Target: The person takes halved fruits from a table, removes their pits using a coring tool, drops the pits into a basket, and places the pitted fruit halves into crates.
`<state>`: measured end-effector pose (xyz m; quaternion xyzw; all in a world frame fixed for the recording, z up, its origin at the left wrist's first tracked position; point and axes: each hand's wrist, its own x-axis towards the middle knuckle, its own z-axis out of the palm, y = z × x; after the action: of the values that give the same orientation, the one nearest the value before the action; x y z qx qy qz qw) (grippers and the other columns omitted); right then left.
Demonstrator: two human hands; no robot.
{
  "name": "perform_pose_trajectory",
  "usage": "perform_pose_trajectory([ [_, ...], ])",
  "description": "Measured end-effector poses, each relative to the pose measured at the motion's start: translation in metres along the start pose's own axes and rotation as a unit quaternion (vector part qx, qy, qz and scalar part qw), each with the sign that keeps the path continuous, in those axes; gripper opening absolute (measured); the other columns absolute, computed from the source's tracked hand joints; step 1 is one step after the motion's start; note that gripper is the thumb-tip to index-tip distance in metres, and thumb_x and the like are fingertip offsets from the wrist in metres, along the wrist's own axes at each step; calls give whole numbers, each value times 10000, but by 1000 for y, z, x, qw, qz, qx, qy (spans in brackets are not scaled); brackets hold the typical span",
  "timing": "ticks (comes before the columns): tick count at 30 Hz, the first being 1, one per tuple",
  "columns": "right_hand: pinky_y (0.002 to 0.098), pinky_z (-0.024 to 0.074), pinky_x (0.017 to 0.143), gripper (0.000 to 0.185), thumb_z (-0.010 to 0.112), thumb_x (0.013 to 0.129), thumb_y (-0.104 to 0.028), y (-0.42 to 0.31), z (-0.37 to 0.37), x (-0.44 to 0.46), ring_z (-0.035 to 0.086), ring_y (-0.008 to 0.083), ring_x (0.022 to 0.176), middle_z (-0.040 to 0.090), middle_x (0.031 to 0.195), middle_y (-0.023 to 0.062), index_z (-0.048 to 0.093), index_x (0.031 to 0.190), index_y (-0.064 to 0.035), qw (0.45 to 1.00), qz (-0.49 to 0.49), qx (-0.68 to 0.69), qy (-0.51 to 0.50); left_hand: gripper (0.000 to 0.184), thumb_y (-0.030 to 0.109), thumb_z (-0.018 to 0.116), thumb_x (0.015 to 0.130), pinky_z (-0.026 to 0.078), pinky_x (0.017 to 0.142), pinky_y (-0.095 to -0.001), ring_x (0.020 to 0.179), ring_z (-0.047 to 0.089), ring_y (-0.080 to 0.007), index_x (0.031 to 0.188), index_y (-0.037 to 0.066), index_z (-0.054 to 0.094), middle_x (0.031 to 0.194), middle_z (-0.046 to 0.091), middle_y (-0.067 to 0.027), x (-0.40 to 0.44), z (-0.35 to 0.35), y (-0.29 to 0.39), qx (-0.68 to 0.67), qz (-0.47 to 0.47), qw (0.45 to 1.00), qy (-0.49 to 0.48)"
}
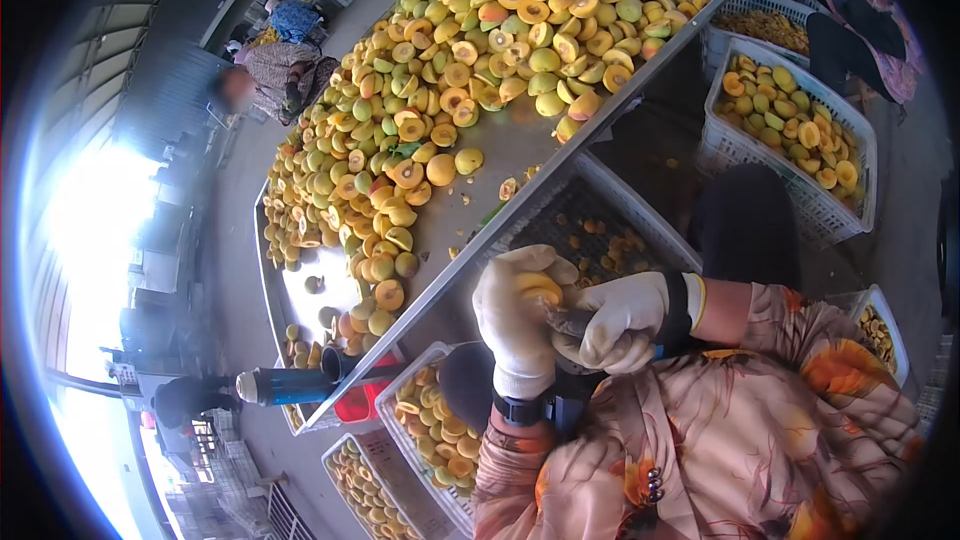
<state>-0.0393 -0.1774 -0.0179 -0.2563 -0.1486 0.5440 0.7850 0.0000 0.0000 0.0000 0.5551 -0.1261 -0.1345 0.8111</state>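
Observation:
My left hand, in a white glove with a dark watch at the wrist, is closed around a yellow peach half. My right hand, gloved too, is closed on a dark tool whose tip meets the fruit. Motion blur hides the tool's exact kind. Both hands are close together in front of my chest, above a grey crate with peach pits scattered in it. Just beyond the hands runs the edge of a metal table heaped with cut peaches.
Crates of peach halves stand at right and lower left. A blue flask and a red container are at the table's near-left corner. A person works across the table; another person's sleeve shows upper right.

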Motion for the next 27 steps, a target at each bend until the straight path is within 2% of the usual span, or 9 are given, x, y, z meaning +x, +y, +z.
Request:
perform_pose_trajectory([
  [2,262,297,350,179,695,881,-131,6,-5,-6,370,106,367,430,532,13,566,871,-8,999,-34,5,-15,251,158,674,983,577,770,-323,811,714,-206,1163,-16,650,929,747,-142,0,4,-3,-23,-13,993,114],
  [3,265,337,385,190,696,880,-147,12,-8,-7,406,114,400,455,555,18,575,890,-1,1000,-8,-11,17,228,22,644,959,580,734,-351,794,706,-208,1183,-23,641,934,741,-123,-9,-21,-5,265,80,952,132],
  [5,270,418,454,225,699,879,-179,7,-33,-17,479,129,466,506,603,27,595,928,14,991,41,-91,84,268,215,553,1034,538,660,-295,732,658,-176,1039,-28,666,847,700,-106,-24,-53,24,247,25,945,211],
  [7,383,538,781,449,693,869,-311,15,-50,-19,683,296,850,690,914,185,639,1106,67,841,36,-468,268,260,255,619,971,547,720,-331,783,708,-273,1026,37,750,899,743,-161,-46,-123,37,348,-48,903,247],
  [9,442,546,817,456,676,869,-322,37,-76,-19,720,362,922,723,998,261,673,1111,65,707,57,-614,346,274,258,652,923,541,821,-431,911,688,-370,1062,41,746,1007,730,-185,-60,-176,53,704,-144,674,172],
  [11,477,526,911,467,660,868,-327,24,-58,-18,688,437,1039,707,1084,295,669,1146,49,764,13,-546,343,315,250,687,896,512,911,-475,1058,638,-403,1137,52,723,1156,685,-195,-54,-192,59,843,-55,510,161],
  [15,467,557,822,410,619,894,-310,4,-51,-17,723,408,904,722,975,265,648,1121,30,786,67,-531,309,422,210,686,901,524,903,-429,1032,651,-357,1271,11,642,1190,634,-217,66,-164,53,681,5,719,137],
  [24,498,551,824,413,568,958,-374,-18,-50,-29,703,434,934,702,955,289,598,1152,-11,808,85,-513,278,863,445,775,796,521,951,-462,1144,656,-398,1463,3,452,1218,670,-259,295,-140,-42,830,-129,542,-20],
  [27,496,548,815,403,566,959,-368,-11,-59,-27,703,429,941,700,960,291,595,1135,-6,806,70,-525,265,795,444,773,807,548,885,-455,1023,694,-431,1407,4,494,1107,704,-244,306,-154,-45,809,-118,576,-30],
])
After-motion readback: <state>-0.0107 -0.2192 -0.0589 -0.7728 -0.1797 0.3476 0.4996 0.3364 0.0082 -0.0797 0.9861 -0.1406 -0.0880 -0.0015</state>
